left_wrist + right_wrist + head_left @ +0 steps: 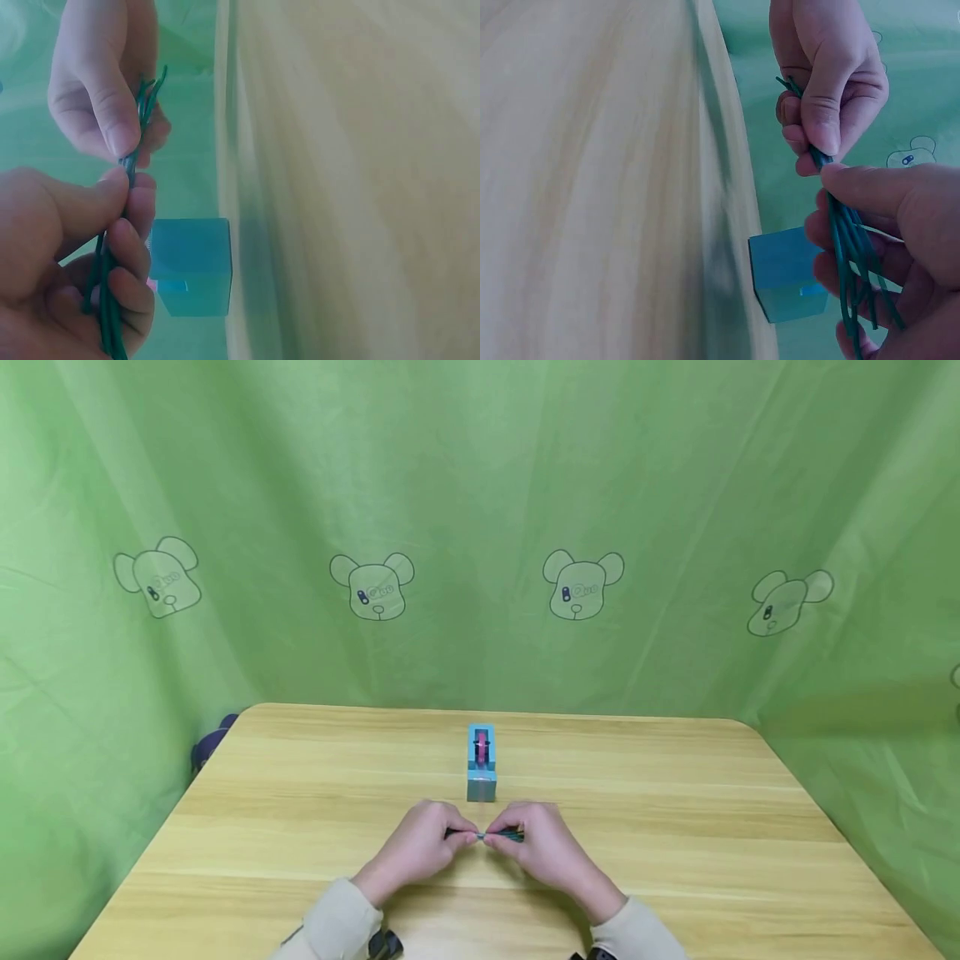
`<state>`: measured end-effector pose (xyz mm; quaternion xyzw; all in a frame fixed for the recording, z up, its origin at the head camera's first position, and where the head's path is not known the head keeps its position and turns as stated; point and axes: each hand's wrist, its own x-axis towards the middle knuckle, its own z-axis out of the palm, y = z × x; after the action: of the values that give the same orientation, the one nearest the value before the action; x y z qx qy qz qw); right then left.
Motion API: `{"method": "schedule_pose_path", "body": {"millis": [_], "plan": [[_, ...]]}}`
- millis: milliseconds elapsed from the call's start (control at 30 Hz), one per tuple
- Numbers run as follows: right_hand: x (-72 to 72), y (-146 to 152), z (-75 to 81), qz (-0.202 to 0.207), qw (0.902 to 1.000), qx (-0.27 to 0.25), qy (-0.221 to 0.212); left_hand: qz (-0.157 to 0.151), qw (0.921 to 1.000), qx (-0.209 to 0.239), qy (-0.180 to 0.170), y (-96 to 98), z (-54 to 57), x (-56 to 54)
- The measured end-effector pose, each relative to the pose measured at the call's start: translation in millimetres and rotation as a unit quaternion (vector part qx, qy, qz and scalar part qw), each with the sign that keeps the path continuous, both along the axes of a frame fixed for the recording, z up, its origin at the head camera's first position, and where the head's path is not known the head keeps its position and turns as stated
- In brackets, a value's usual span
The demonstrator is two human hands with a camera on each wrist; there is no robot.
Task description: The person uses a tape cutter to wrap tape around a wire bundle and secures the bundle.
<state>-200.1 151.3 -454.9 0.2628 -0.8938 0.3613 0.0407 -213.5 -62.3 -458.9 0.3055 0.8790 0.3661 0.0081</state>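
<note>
Both hands meet over the table at a bundle of thin green wires [841, 240]. My left hand [422, 845] pinches the bundle near its middle between thumb and fingers. Right beside it, the right hand [546, 847] pinches the same bundle, the two thumb tips almost touching. Loose wire ends fan out across the right palm in the right wrist view, and others run down inside the left hand in the left wrist view. A short glossy stretch of the bundle shows between the thumbs. Just beyond the hands stands a blue tape dispenser [482, 787] with a pink roll [482, 748].
The wooden table [300, 793] reaches back to a green curtain [480, 468] printed with bear heads. Something dark purple [208, 745] shows past the table's left edge.
</note>
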Motion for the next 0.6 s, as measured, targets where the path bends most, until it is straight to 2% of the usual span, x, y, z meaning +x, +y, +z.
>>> {"method": "schedule_pose_path", "body": {"millis": [133,300,400,467,600], "plan": [[-0.7,1.5,-0.4,0.012,0.9996,-0.002,-0.027,-0.004,0.9998,-0.003,0.021,0.3,-1.0,0.5],[-2.3,5.5,-0.3,0.039,0.9914,-0.028,-0.122,-0.008,0.9993,-0.005,0.036,0.4,-0.6,1.9],[-3.0,6.7,0.1,0.048,0.9854,-0.036,-0.159,-0.007,0.9991,-0.005,0.042,0.9,-0.5,1.6],[-3.2,7.0,0.0,0.049,0.9829,-0.046,-0.171,-0.006,0.9988,-0.007,0.047,1.3,-0.2,1.5],[-3.6,7.2,-1.1,0.038,0.9838,-0.057,-0.165,-0.005,0.9987,-0.01,0.05,1.7,-0.2,1.0]]}}
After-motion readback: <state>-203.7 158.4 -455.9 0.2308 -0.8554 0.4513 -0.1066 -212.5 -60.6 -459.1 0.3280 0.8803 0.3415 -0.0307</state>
